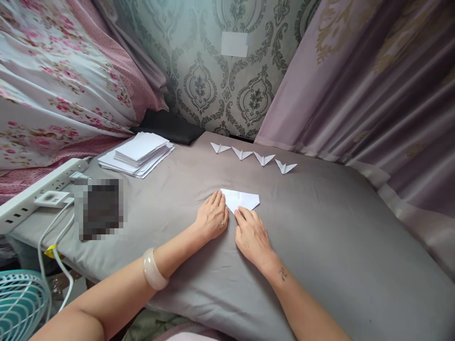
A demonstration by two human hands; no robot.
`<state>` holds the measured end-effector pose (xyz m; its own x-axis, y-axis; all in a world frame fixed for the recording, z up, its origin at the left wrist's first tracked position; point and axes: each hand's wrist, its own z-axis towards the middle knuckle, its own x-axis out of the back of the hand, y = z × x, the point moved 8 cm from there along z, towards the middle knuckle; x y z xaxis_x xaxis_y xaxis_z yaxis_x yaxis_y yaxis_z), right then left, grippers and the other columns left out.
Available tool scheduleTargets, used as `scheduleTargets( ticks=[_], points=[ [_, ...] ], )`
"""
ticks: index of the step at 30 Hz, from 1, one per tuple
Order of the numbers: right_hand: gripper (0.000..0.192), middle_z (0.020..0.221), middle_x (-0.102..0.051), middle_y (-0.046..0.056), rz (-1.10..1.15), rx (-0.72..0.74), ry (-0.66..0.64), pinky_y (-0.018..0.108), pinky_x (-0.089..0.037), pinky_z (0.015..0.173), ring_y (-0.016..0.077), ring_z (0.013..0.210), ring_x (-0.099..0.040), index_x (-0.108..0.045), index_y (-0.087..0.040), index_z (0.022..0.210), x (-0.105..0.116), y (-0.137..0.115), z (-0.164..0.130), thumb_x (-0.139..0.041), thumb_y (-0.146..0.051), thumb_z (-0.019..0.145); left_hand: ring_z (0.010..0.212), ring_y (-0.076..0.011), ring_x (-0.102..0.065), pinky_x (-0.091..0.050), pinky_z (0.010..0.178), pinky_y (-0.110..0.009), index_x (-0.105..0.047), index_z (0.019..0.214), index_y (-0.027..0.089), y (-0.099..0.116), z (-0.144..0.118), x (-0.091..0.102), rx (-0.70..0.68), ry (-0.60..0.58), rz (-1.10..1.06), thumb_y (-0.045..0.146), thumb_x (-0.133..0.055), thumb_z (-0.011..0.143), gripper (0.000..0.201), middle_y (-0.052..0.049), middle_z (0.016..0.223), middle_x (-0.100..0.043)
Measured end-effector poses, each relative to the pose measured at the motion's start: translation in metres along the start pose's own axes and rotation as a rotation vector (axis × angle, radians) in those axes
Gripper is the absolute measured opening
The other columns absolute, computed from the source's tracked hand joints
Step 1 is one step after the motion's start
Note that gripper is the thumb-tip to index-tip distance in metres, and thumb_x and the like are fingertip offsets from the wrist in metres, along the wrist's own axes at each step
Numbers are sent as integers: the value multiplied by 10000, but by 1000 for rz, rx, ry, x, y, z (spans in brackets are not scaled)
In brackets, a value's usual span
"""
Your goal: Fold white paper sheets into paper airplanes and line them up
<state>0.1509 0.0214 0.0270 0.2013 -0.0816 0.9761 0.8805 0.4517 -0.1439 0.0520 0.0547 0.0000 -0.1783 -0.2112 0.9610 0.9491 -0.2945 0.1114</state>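
A sheet of white paper (241, 199), folded into a wide shape that narrows toward me, lies on the grey cloth with a crease down its middle. My left hand (213, 214) rests at its left end, fingers stretched out flat and touching the edge. At the paper's lower edge, my right hand (253, 232) has its fingers bent and closed on it, thumb and index finger at the point. Beyond, several small folded paper birds (263, 158) with spread wings stand in a slanting row.
A stack of white paper (137, 150) sits at the back left, in front of a black folded item (174, 127). Along the left edge are a power strip (42, 192), cables and a blurred dark object (103, 208). A fan (21, 305) stands below. Curtains (355, 85) hang on the right.
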Motion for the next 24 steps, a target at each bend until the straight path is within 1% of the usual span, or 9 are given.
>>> scheduleTargets(
  ticks=[4,7,10,12,13,16,19,21,24],
  points=[
    [433,1251,-597,130,12,-8,36,351,-467,926,234,1093,-526,-584,-142,1247,0,-1,1,-423,-85,850,1361,-312,-378,-343,1101,-436,-464,1317,-10,-11,20,-8,-17,-11,-68,316,-276,970,512,-259,1410,-449],
    [362,1201,-627,122,56,-19,93,331,-478,900,217,1071,-543,-621,-155,1190,1,6,5,-408,-119,900,1377,-300,-352,-323,1109,-447,-454,1322,29,-16,34,-12,-85,-46,-130,325,-304,967,485,-242,1433,-427],
    [282,1089,-674,86,173,-18,131,330,-481,873,195,985,-580,-686,-191,1056,0,23,13,-436,-174,925,1316,-300,-419,-365,1059,-473,-511,1235,95,-17,40,-5,-155,-28,-197,318,-399,942,385,-220,1379,-472],
    [235,1077,-665,77,228,-14,138,347,-477,872,194,971,-582,-700,-209,1033,-2,35,18,-501,-216,908,1216,-289,-488,-416,988,-478,-560,1137,145,-13,39,4,-205,8,-238,265,-438,927,272,-187,1292,-520],
    [227,1089,-655,77,233,-20,141,360,-469,882,198,981,-576,-700,-215,1044,-2,41,21,-525,-237,900,1150,-270,-519,-439,954,-458,-580,1092,162,-9,37,8,-249,14,-265,222,-429,925,233,-166,1230,-549],
    [239,1122,-638,74,209,-40,131,380,-454,900,209,1014,-556,-695,-231,1080,-4,54,26,-555,-284,893,992,-209,-560,-476,886,-360,-624,1031,179,8,26,15,-417,-38,-382,102,-375,908,288,-112,1057,-608],
    [256,1139,-641,72,219,-34,139,374,-448,913,207,1033,-549,-687,-227,1107,-4,59,27,-523,-260,913,1016,-198,-553,-472,903,-324,-639,1058,182,13,18,20,-492,-88,-507,93,-429,878,291,-94,1061,-620],
    [270,1146,-646,75,245,-17,157,369,-448,923,203,1044,-548,-686,-217,1113,-3,60,25,-497,-224,920,1065,-204,-539,-464,933,-330,-642,1073,195,10,17,22,-484,-102,-564,141,-501,876,249,-86,1105,-615],
    [287,1184,-641,69,270,19,166,366,-444,948,201,1073,-540,-692,-213,1102,-2,58,19,-477,-184,915,1067,-202,-540,-467,929,-328,-655,1045,213,7,20,20,-474,-122,-580,220,-562,888,182,-74,1108,-620]
  ],
)
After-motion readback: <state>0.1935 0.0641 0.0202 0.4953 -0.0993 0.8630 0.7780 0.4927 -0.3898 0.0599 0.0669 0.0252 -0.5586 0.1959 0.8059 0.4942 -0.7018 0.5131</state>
